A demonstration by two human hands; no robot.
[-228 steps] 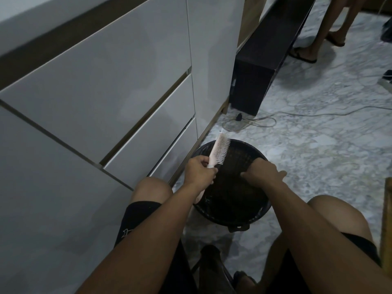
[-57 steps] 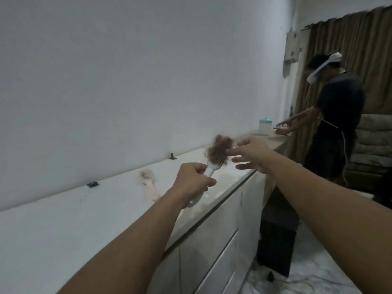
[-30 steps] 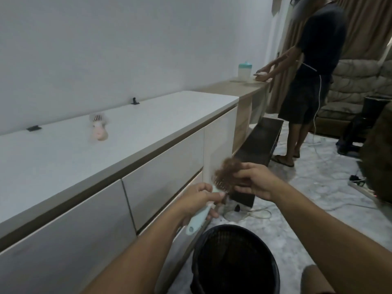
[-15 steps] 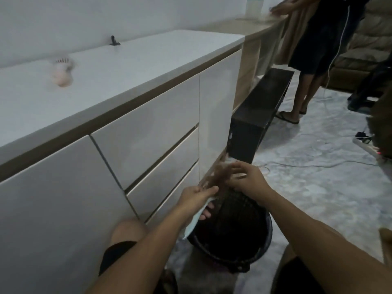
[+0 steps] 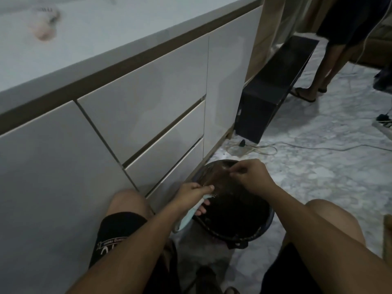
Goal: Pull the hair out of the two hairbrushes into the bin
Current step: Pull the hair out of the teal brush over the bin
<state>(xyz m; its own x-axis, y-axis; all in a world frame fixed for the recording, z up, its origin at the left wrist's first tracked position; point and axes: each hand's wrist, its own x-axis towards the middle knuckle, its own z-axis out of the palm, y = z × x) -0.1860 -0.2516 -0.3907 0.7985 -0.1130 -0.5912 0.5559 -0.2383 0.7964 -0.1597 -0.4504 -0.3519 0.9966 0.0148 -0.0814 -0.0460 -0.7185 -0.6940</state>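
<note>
A black mesh bin [image 5: 263, 227] stands on the floor between my knees. Over its left rim my left hand [image 5: 189, 195] grips the light blue hairbrush [image 5: 186, 219] by the handle; the brush head is hidden behind my fingers. My right hand [image 5: 249, 175] hovers over the bin's far side, fingers pinched on a stretched strand of brown hair [image 5: 215, 177] that runs back to the brush. The pink hairbrush [image 5: 44, 24] lies blurred on the white counter at the top left.
A white cabinet with drawers [image 5: 148, 107] stands close on the left. A black box [image 5: 273, 92] sits on the marble floor behind the bin, with cables [image 5: 297, 146] trailing right. Another person's legs [image 5: 320, 68] stand at the top right. A power strip [image 5: 384, 124] lies at the right edge.
I have crouched lower, both hands now over the bin. The clump of hair on the blue brush has been drawn out into a strand between my hands.
</note>
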